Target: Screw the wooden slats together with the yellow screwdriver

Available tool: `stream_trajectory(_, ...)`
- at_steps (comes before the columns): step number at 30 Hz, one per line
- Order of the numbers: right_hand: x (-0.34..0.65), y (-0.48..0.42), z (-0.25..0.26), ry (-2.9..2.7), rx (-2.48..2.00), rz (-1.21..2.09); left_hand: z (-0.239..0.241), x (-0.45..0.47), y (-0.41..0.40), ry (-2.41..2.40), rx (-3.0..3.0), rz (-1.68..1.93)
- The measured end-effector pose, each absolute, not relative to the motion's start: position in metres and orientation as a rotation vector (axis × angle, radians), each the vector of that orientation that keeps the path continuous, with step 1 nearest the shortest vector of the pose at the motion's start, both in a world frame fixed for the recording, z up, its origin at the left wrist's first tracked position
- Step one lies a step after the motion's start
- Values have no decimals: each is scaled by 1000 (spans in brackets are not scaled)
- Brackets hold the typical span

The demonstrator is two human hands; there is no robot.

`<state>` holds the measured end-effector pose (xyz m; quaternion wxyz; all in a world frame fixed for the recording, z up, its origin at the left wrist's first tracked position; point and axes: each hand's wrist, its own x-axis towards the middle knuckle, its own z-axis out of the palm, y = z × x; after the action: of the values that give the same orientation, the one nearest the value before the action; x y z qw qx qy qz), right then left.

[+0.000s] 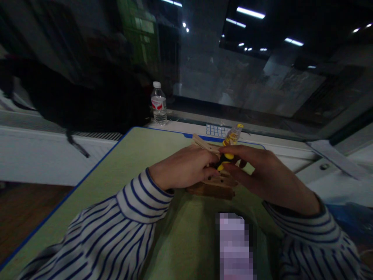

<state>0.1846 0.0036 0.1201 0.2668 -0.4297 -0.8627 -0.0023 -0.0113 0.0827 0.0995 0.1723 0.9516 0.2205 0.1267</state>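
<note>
A short screwdriver [225, 158] with a yellow and black handle is pinched between the thumb and fingers of my right hand [262, 171]. It slants over a small wooden assembly [211, 191] made of pale slats with dark holes. My left hand [186, 166] is closed against the assembly's upper part, its fingertips close to the screwdriver; some of those fingers are hidden. One wooden strip [201, 143] sticks up beyond my left knuckles. Just behind the assembly stands a clear container with a yellow top [233, 134]. The screwdriver's tip cannot be made out.
Under my hands is a green table [128, 155] with a blue edge. A pixelated, phone-like object [234, 245] lies nearest me. On the sill stands a water bottle [159, 104], with a dark bag [96, 93] to its left. Papers [335, 157] lie at the right.
</note>
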Motion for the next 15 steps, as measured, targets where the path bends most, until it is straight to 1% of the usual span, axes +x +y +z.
stream_trajectory(8, 186, 5, 117, -2323, -1151, -82, 101, -12, 83, 648, 2715, 390)
stream_trajectory(15, 184, 6, 115, -2308, -1157, -119, 107, -12, 81, 765, 2722, 393)
